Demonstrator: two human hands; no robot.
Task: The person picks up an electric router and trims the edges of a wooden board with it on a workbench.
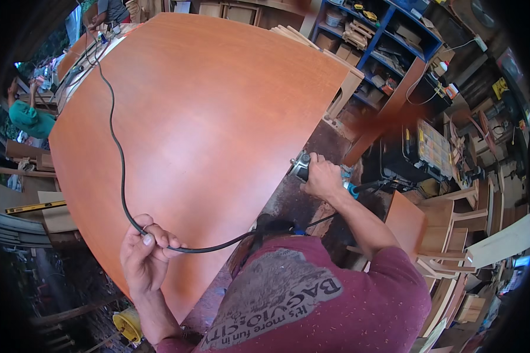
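At four o'clock from the middle of the broad reddish-brown wooden panel [188,112], the fingers of the right hand [325,179] were wrapped around the grey head of a teal-bodied power tool [301,167], probably a trim router. The head lay at the panel's edge; whether its cutter touched the wood could not be told. Near seven o'clock, the left hand [146,256] pinched a black power cord [206,250] between thumb and fingers, above the panel's face.

Good handling here called, as a judgement, for the tool's base square to the edge, a firm wrist and an even pace, since any tilt would likely mark the wood. The cord wanted enough slack not to tug the tool, yet needed lifting clear of the cutter and of the loose maroon shirt [383,288], close to which it ran.

From the left hand the cord stretched over the panel toward ten o'clock, where snagging at the far edge seemed possible. A co-worker in green [32,120] was at nine o'clock, a blue shelving unit [383,29] at two, and a black tool case [394,150] at three, beyond the tool.
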